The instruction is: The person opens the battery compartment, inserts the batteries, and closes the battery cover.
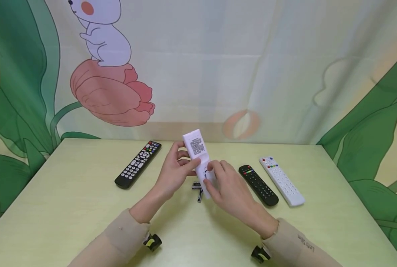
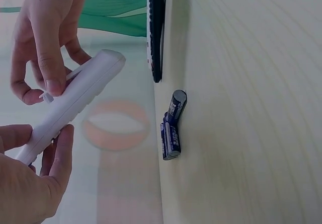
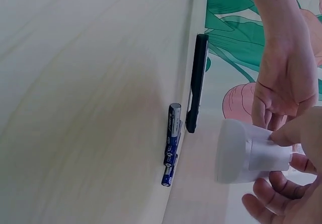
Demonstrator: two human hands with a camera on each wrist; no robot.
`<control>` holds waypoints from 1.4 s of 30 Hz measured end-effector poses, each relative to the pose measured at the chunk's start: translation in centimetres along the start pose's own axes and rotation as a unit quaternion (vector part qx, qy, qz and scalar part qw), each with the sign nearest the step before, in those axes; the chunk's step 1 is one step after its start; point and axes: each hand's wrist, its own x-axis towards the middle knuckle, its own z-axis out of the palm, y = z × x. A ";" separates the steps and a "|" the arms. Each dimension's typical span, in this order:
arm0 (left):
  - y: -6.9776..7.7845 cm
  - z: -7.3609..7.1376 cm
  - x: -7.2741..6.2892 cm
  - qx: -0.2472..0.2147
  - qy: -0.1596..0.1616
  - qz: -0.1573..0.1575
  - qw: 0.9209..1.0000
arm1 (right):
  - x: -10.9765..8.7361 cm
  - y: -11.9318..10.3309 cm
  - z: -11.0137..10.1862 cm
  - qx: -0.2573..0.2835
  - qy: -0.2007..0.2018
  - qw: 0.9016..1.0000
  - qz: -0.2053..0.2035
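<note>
In the head view my left hand (image 1: 174, 172) holds a white remote control (image 1: 195, 142) tilted above the table, its back with a printed code facing up. My right hand (image 1: 231, 187) is at the lower half of that back. The left wrist view shows the right thumb and fingers pinching the thin battery cover (image 2: 78, 73), one end lifted slightly off the remote. Below the remote, several dark blue batteries (image 2: 172, 139) lie together on the table. The right wrist view shows the cover beneath the right fingers; the inside of the compartment is hidden there.
A black remote (image 1: 138, 165) lies to the left on the table (image 1: 68, 215). To the right are a smaller black remote (image 1: 258, 185) and another white remote (image 1: 281, 181), side by side. A printed curtain (image 1: 198, 74) hangs behind the table's back edge.
</note>
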 end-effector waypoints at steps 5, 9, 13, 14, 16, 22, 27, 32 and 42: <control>-0.2 0.0 0.1 0.001 0.007 -0.001 1.000 | 0.0 0.0 -0.1 0.039 0.005 0.999 0.003; -0.3 -0.2 0.1 0.003 0.017 -0.007 1.000 | 0.0 0.0 -0.1 0.070 0.011 0.997 -0.006; -0.3 -0.3 0.2 0.007 0.018 -0.010 1.000 | 0.1 0.1 -0.4 0.084 0.021 0.996 -0.008; -0.3 -0.4 0.3 0.007 0.018 -0.010 1.000 | 0.2 0.2 -0.5 0.083 0.021 0.996 -0.005; -0.3 -0.5 0.4 0.008 0.019 -0.013 1.000 | 0.3 0.3 -0.8 0.081 0.019 0.997 0.000; -0.2 -1.0 0.5 0.017 0.033 -0.022 0.999 | 0.5 0.9 -1.4 0.062 0.001 0.998 0.013; -0.3 -1.5 0.6 0.023 0.044 -0.026 0.998 | 0.5 1.6 -1.6 0.037 -0.011 0.999 0.024; -0.4 -1.8 0.6 0.026 0.045 -0.029 0.998 | 0.4 2.4 -1.4 0.007 -0.044 0.997 0.056; -0.1 -2.5 0.5 0.042 0.045 -0.025 0.998 | -0.1 3.7 -0.5 -0.043 -0.124 0.989 0.075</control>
